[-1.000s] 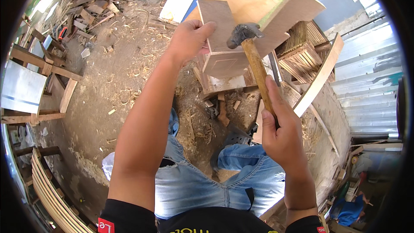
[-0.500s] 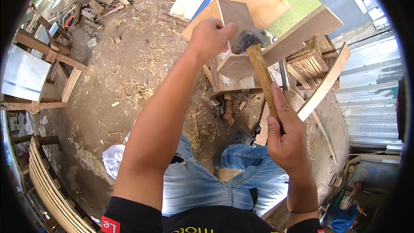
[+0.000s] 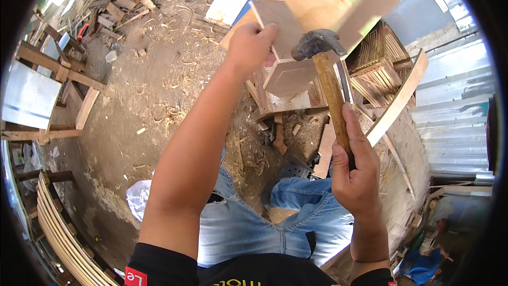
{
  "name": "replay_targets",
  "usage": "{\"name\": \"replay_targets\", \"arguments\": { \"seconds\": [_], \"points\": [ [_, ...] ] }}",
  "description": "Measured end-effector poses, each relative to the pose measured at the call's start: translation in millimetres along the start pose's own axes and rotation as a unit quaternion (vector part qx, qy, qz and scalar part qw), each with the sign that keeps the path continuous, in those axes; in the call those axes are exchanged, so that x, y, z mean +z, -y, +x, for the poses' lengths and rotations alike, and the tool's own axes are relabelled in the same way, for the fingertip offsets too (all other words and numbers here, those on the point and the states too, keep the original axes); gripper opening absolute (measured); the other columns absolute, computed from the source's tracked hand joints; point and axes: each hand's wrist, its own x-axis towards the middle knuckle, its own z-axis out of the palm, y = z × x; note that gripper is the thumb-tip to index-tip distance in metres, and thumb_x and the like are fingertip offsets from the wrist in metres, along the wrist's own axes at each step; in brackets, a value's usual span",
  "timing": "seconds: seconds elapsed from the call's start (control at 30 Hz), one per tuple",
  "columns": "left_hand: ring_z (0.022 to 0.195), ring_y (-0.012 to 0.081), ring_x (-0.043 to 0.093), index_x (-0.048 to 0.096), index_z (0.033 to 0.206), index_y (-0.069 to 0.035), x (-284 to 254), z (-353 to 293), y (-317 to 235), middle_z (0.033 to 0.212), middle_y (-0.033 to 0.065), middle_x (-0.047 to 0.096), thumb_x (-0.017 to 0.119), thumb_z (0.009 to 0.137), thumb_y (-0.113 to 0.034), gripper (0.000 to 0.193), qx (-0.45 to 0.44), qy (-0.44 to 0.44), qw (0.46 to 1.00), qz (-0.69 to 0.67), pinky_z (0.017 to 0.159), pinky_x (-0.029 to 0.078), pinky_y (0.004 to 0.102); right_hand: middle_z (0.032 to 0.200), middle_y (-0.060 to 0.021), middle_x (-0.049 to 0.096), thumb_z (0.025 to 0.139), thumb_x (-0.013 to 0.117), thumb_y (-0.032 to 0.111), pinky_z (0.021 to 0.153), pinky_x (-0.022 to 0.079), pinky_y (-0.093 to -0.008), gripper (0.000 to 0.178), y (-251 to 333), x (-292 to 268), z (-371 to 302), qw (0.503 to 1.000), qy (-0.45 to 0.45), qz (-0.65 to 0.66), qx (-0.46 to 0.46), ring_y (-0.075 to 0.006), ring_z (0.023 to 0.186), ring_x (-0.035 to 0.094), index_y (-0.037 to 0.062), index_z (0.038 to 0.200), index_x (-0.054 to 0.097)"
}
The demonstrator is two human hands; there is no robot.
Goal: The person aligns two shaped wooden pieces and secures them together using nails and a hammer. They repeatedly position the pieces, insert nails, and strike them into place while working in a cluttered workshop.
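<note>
My left hand (image 3: 253, 47) is closed on the edge of a plywood panel (image 3: 284, 21). The panel meets a longer board (image 3: 290, 78) at a corner, and the two make one angled wooden piece. That piece is above a low wooden stand (image 3: 304, 101). My right hand (image 3: 357, 172) grips a claw hammer (image 3: 332, 90) by the lower part of its wooden handle. The dark metal head is raised near the corner and hides part of the longer board behind it. Whether the head touches the wood I cannot tell. The board's far end is blurred.
A hand saw (image 3: 286, 145) lies below the stand. Stacked slatted wood (image 3: 378, 69) and a curved plank (image 3: 399, 98) are at the right, before a corrugated metal wall (image 3: 450, 108). Scrap wood (image 3: 124, 2) lies far left; wood shavings litter the floor (image 3: 174, 85).
My left hand and the wooden piece have shifted a little left, and the piece has turned. The hammer head has moved right and slightly up; my right hand still grips the handle.
</note>
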Motion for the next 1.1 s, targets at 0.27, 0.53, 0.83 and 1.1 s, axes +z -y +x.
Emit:
{"name": "replay_targets", "arguments": {
  "seconds": [0.27, 0.53, 0.83, 1.1],
  "points": [
    [0.081, 0.0201, 0.072, 0.051, 0.116, 0.009, -11.2, 0.2, -10.9, 0.099, 0.0149, 0.065, 0.048, 0.104, -0.021, 0.032, -0.09, -0.032, 0.973, -0.208, 0.071, 0.066, 0.0317, 0.135, -0.0245, 0.058, 0.092, 0.052, -0.002, 0.102, 0.046, -0.0388, 0.055, -16.1, -7.2, -6.2, 0.996, -0.087, 0.029, 0.0, -0.0384, 0.122, 0.059, -0.0031, 0.147, 0.043],
    [0.083, 0.0233, 0.072, 0.05, 0.117, 0.01, -2.2, 0.0, -11.6, 0.098, 0.0166, 0.064, 0.045, 0.105, -0.018, 0.031, -0.093, -0.042, 0.971, -0.215, 0.073, 0.066, 0.0337, 0.133, -0.025, 0.059, 0.093, 0.052, -0.002, 0.101, 0.047, -0.0389, 0.056, -26.3, -4.7, -12.0, 0.996, -0.077, 0.048, 0.026, -0.0375, 0.121, 0.06, -0.0006, 0.148, 0.043],
    [0.089, 0.0294, 0.072, 0.046, 0.12, 0.014, 26.0, -27.0, -29.2, 0.102, 0.0216, 0.061, 0.054, 0.101, -0.017, 0.037, -0.015, -0.019, 0.98, -0.198, 0.072, 0.066, 0.0354, 0.13, -0.0244, 0.06, 0.093, 0.052, -0.003, 0.098, 0.048, -0.0359, 0.056, -30.4, -3.7, -11.4, 0.985, -0.085, 0.105, 0.103, -0.0354, 0.114, 0.064, 0.0001, 0.148, 0.042],
    [0.083, 0.0274, 0.073, 0.049, 0.109, 0.013, 47.5, -39.6, -36.0, 0.097, 0.0226, 0.065, 0.053, 0.1, -0.015, 0.03, -0.015, -0.033, 0.982, -0.183, 0.069, 0.066, 0.0332, 0.133, -0.0264, 0.058, 0.09, 0.052, -0.004, 0.102, 0.045, -0.0402, 0.058, -45.8, 15.4, -17.8, 0.978, -0.11, 0.158, 0.083, -0.0402, 0.12, 0.059, 0.0002, 0.148, 0.043]
  ]
}}
